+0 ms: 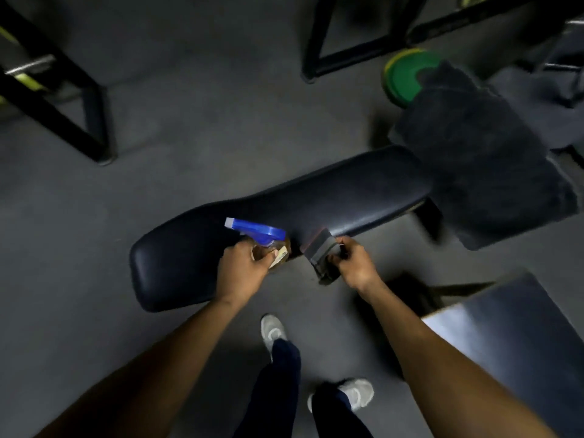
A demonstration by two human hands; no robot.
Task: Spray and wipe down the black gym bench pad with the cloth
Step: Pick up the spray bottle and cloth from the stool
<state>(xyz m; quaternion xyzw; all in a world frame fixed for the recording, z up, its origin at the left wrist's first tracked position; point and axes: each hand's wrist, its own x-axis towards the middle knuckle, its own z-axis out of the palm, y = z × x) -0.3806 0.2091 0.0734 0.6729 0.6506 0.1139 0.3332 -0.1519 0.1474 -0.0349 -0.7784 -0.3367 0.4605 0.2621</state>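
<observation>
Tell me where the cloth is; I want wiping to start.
In the right hand, the folded cloth sits at the bench pad's near edge, right of the spray bottle.

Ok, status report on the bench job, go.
Left hand grips blue-topped spray bottle. Right hand holds folded grey cloth. Black padded bench: dark towel covers far end.

The bench pad (316, 200) is glossy black. The spray bottle (265, 245) has a bright blue trigger head with a white nozzle tip, a clear body holding amber liquid, and a pale label. The folded cloth (322, 257) is grey with a reddish stripe along 1 edge. A dark charcoal towel (480, 159) covers the pad's far end. A weight plate (404, 77) is green with a yellow rim. The floor (189, 105) is plain grey. The 2 shoes (273, 330) are pale grey; the trousers (278, 390) are navy.
</observation>
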